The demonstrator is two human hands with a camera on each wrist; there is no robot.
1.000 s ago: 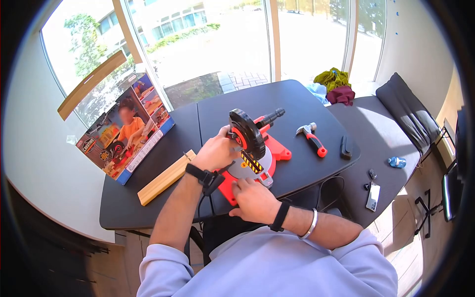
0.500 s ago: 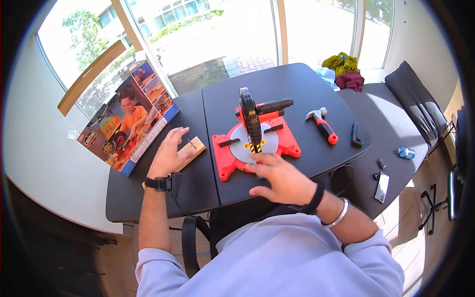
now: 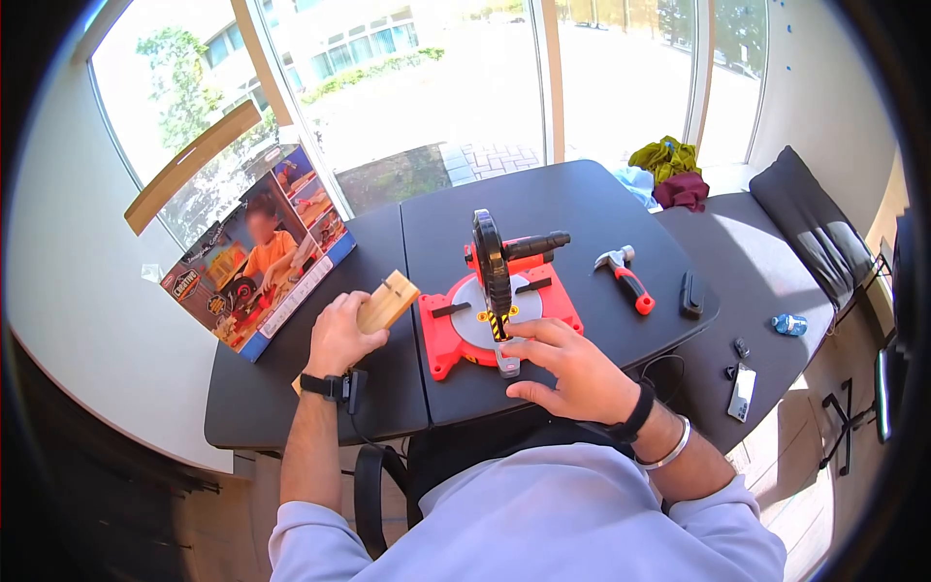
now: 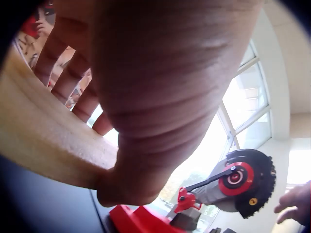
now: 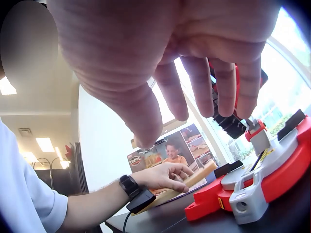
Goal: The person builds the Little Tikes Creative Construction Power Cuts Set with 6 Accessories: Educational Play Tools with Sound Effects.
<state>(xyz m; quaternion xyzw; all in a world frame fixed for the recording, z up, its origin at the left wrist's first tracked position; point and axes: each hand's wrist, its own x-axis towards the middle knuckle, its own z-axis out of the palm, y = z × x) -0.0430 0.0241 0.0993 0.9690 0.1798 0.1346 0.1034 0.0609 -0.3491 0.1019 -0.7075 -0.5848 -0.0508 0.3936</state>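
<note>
My left hand (image 3: 339, 335) grips a pale wooden plank (image 3: 390, 303) from above, left of a red and black toy miter saw (image 3: 493, 276). In the left wrist view, the fingers lie over one side of the plank (image 4: 53, 128) and the thumb presses the other. A dark slot or mark shows near the plank's far end, which is tilted up. My right hand (image 3: 574, 376) hovers with spread fingers by the grey front piece (image 3: 507, 359) of the saw, holding nothing. The saw's round black blade stands upright over a grey turntable (image 5: 232, 180) on a red base (image 5: 277, 196).
A printed toy box (image 3: 262, 257) stands behind the plank, at the table's left. A red-handled hammer (image 3: 628, 279) and a black case (image 3: 691, 294) lie to the saw's right. On the bench beyond are a phone (image 3: 741, 393), a bottle (image 3: 788, 324) and piled clothes (image 3: 667, 170).
My left hand has left the saw's blade, moved left and taken hold of the plank, raising its far end. The saw now faces me squarely. My right hand has lifted off its base and opened.
</note>
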